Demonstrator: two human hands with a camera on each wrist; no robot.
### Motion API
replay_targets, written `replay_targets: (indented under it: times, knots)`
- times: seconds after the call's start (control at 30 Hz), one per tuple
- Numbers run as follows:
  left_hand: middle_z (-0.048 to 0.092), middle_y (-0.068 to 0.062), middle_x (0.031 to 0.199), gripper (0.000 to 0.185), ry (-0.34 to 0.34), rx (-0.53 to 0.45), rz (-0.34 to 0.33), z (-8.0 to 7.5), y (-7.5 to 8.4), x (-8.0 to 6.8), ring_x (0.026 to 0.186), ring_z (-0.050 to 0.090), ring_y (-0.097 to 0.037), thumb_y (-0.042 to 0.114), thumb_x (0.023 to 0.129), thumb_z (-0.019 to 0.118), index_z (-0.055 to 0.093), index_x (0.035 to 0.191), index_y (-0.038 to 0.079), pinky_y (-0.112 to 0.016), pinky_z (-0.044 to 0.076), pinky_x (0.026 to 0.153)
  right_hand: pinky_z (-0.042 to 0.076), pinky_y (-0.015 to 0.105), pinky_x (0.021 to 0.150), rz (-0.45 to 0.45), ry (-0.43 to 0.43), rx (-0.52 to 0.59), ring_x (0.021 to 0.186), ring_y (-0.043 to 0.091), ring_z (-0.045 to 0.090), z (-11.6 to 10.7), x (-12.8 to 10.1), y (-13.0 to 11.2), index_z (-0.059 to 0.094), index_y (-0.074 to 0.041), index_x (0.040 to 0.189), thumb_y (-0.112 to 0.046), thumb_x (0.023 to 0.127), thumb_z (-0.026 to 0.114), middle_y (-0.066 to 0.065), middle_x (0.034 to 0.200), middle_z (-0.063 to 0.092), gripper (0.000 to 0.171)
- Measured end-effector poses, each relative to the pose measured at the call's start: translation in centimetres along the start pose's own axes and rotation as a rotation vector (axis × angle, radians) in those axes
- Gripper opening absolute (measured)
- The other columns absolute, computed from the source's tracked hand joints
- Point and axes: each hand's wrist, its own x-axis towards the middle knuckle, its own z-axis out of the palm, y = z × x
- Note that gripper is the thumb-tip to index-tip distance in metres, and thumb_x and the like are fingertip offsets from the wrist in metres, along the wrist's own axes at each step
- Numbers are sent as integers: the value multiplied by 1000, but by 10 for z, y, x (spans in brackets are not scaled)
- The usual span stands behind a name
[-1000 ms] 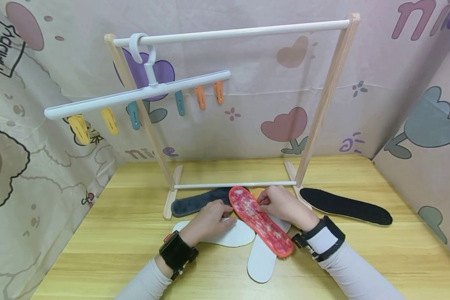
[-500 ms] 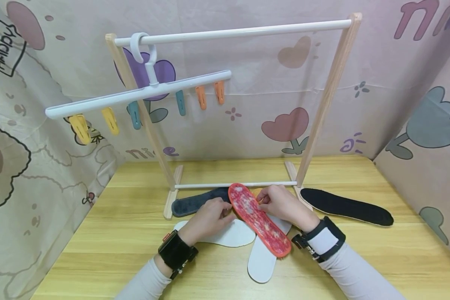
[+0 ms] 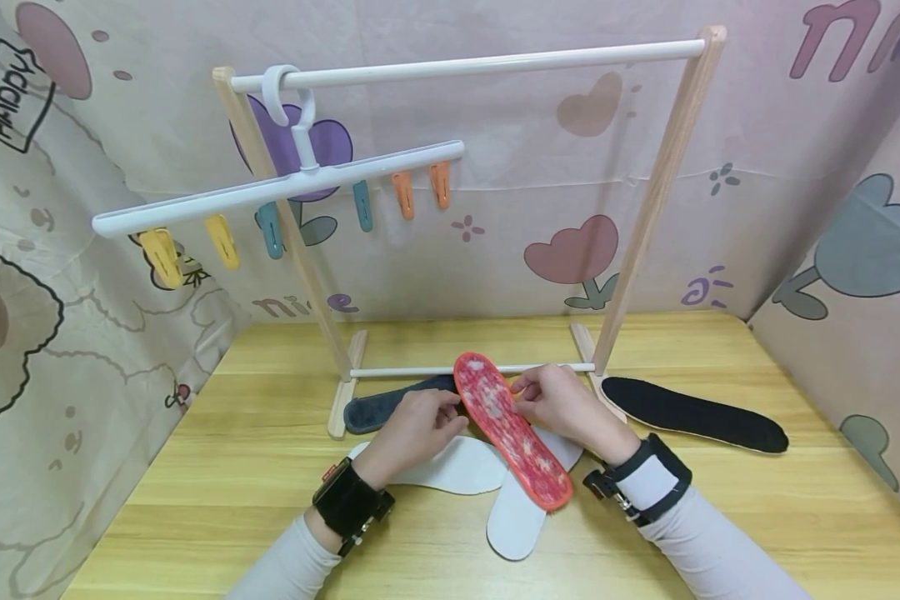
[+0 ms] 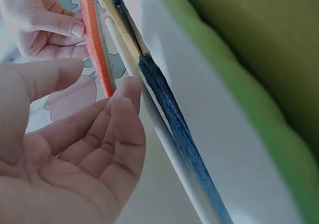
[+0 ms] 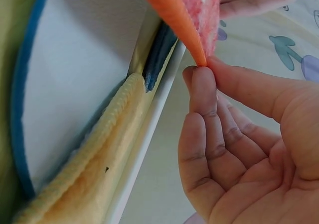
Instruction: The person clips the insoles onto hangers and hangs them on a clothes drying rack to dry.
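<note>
A red mottled insole with an orange edge slants over the pile of insoles in the head view. Thumb and fingertips of my right hand pinch its right edge, which the right wrist view shows closely. Opposite, my left hand is at the insole's left edge; in the left wrist view its thumb stands apart from the loosely bent fingers. Below lie a white insole, another white-faced one pointing toward me, and a dark grey insole. A yellow insole shows in the right wrist view.
A black insole lies to the right on the wooden table. Behind the pile stands a rack with a white top bar. From it hangs a white hanger with several yellow, blue and orange clips.
The red insole has risen and shifted slightly up and left, its far end now above the rack's lower bar. The white-faced insole under it has slid a little left. Both hands moved up slightly.
</note>
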Motion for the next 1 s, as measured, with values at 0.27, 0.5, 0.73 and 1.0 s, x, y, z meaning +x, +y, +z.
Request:
replay_targets:
  times: [0.27, 0.5, 0.73, 1.0]
  knots:
    - [80, -6, 99, 29, 52, -63, 8, -4, 1, -1, 88, 75, -16, 13, 104, 71, 73, 127, -4, -23, 61, 77, 55, 26, 66, -31, 27, 20, 77, 11, 67, 0, 0, -1, 79, -1, 107, -9, 94, 81, 3, 86, 76, 15]
    - [80, -10, 103, 28, 106, -98, 2, -6, 2, -1, 93, 77, -19, 12, 104, 69, 73, 128, -3, -28, 64, 81, 52, 23, 64, -47, 53, 13, 75, 10, 66, -1, 0, -2, 79, -2, 106, -10, 95, 80, 1, 84, 76, 14]
    - [81, -7, 100, 23, 203, -110, 36, -7, 3, 0, 91, 78, -17, 12, 103, 70, 78, 122, 2, -26, 64, 80, 55, 27, 70, -47, 90, 43, 76, 8, 69, -3, 2, -3, 79, -3, 106, -12, 96, 80, 1, 84, 78, 14]
    - [82, -8, 97, 17, 293, -167, 15, -8, 5, 2, 85, 78, -15, 10, 99, 76, 81, 114, 4, -21, 63, 74, 59, 28, 73, -60, 107, 64, 78, 7, 72, -2, 1, -4, 80, -5, 104, -14, 96, 82, 1, 86, 80, 13]
